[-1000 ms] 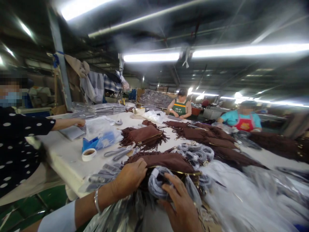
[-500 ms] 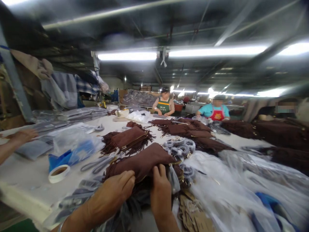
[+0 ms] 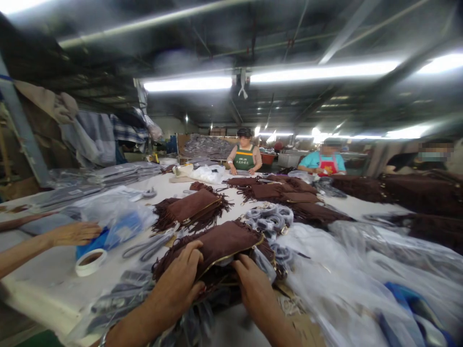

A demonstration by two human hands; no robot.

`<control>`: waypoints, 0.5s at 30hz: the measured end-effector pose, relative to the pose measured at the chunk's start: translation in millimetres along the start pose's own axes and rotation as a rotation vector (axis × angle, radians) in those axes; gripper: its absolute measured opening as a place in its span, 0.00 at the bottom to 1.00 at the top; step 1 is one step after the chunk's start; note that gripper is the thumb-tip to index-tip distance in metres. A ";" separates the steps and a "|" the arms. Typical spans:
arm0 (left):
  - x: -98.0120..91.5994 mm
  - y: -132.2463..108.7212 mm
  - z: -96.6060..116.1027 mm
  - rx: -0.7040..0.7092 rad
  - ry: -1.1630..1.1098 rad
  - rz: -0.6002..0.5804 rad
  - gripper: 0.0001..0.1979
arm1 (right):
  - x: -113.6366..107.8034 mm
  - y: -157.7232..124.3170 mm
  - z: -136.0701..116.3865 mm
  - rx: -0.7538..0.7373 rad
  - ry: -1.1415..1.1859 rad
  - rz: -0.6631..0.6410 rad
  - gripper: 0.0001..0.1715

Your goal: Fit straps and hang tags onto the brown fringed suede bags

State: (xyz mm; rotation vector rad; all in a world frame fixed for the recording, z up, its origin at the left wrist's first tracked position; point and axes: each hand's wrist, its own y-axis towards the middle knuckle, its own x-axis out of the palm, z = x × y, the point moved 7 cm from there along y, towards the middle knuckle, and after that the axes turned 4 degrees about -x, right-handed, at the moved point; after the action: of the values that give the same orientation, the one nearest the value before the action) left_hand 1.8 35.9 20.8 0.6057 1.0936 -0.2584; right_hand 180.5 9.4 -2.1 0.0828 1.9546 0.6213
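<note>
A brown fringed bag point(image 3: 226, 241) with a gold zipper lies in front of me, its zipped opening parted toward me. My left hand point(image 3: 183, 274) grips its near left side, fingers on top and thumb by the opening. At the right part of the opening, my right hand point(image 3: 251, 277) is closed on the edge, its fingertips partly hidden inside. Grey straps wrapped in plastic point(image 3: 269, 219) sit just beyond the bag's right end. Tan card tags point(image 3: 302, 320) with strings lie under my right forearm.
Another fringed bag point(image 3: 191, 206) lies farther back, with more brown bags point(image 3: 267, 192) beyond. At left, a co-worker's hand point(image 3: 77, 233) reaches over blue and clear plastic near a white tape roll point(image 3: 91, 263). Clear plastic sheeting point(image 3: 325, 270) covers the right. Co-workers stand across the table.
The bag's zipped opening now gapes wider toward me. My right hand has shifted into the opening, my left slightly up the side. The co-worker's hand at left has moved right toward the blue plastic.
</note>
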 end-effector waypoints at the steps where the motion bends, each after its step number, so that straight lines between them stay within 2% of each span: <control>1: 6.4 -0.7 -2.2 0.007 0.011 -0.008 0.21 | -2.3 1.2 3.6 0.039 -0.015 0.021 0.21; 5: 28.5 -5.0 -12.5 0.059 0.074 -0.003 0.32 | -4.6 9.4 9.7 0.155 -0.139 0.092 0.17; 8: 40.6 -4.8 -19.2 0.092 0.143 -0.017 0.36 | 3.1 20.5 13.1 0.218 -0.230 0.088 0.15; 12: 54.1 1.8 -23.1 0.107 0.290 -0.104 0.33 | 14.1 41.3 28.0 0.328 -0.278 0.063 0.16; 15: 55.3 2.6 -19.5 0.101 0.364 -0.177 0.28 | 18.9 54.4 39.6 0.405 -0.266 0.067 0.15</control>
State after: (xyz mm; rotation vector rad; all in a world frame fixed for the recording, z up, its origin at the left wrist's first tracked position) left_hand 13.3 54.5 -33.7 0.6626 1.4961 -0.3679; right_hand 194.4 77.8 -5.8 0.4604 1.7961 0.2335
